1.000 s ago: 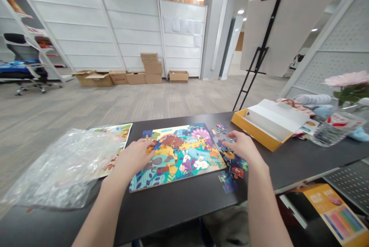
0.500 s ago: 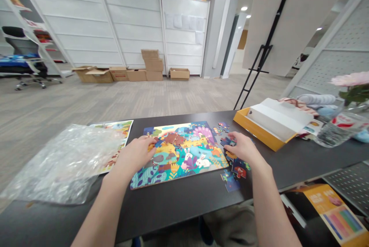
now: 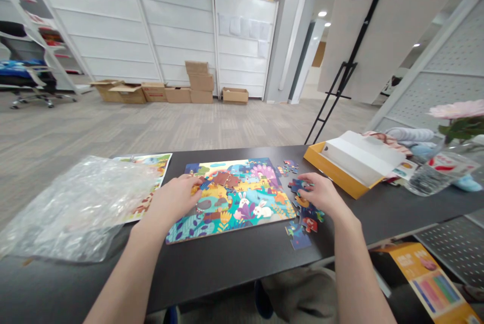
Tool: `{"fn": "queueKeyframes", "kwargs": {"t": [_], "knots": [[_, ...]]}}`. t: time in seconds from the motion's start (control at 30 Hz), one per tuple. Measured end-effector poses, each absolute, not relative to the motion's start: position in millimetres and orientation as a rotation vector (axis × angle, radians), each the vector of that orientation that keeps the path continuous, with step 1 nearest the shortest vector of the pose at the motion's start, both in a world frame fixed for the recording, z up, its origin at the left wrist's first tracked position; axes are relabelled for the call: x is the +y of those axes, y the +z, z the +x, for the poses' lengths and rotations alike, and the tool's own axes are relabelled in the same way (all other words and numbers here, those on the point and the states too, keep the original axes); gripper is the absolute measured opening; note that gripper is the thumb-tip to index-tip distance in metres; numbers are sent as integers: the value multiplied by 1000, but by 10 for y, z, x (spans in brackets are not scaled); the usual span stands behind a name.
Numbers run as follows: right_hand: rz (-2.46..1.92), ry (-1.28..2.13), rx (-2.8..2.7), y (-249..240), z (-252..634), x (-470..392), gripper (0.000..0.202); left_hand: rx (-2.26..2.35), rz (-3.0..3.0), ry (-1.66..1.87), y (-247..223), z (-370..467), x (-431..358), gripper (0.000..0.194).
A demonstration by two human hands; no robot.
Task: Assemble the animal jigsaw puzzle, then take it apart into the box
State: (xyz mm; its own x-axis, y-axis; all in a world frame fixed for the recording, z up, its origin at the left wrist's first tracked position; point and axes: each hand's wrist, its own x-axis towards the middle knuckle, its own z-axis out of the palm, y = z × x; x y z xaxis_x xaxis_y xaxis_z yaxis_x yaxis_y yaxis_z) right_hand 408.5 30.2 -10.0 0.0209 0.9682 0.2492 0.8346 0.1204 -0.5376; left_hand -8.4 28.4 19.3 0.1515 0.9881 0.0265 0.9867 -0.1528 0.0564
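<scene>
A colourful jigsaw puzzle (image 3: pixel 245 198) with animals lies mostly assembled on the dark table. My left hand (image 3: pixel 179 194) rests over its left part, thumb and forefinger curled at a small dark-blue puzzle piece (image 3: pixel 205 183), which pokes out past the fingertips. To the puzzle's right, my right hand (image 3: pixel 319 194) hovers over a pile of loose puzzle pieces (image 3: pixel 309 215), thumb and forefinger apart and touching or just above them. Its other fingers are partly hidden. A separate joined blue piece (image 3: pixel 298 235) lies nearer me, and a few small ones (image 3: pixel 289 167) lie farther back.
Clear plastic wrapping (image 3: pixel 75 208) covers part of a printed picture sheet (image 3: pixel 161 168) at left. An open yellow box (image 3: pixel 336 173) stands at back right, beside cloths and a clear vase (image 3: pixel 434 173) with a pink flower. Another yellow box (image 3: pixel 431 268) sits below the table edge.
The view has shifted slightly. My left fingers have moved a little on the puzzle, and a dark-blue piece now shows at their tips. My right thumb and forefinger have shifted slightly over the loose pieces.
</scene>
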Motion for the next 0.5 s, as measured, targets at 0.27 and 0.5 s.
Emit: {"fn": "queueKeyframes", "kwargs": {"t": [0.27,0.5], "knots": [[-2021,94,-1697,-25,4622,184,28,2021,2356,133,166,-102,294,46],[-2095,-89,-1753,-83,4739,161,23,1987,2377,134,158,-128,318,48]]}}
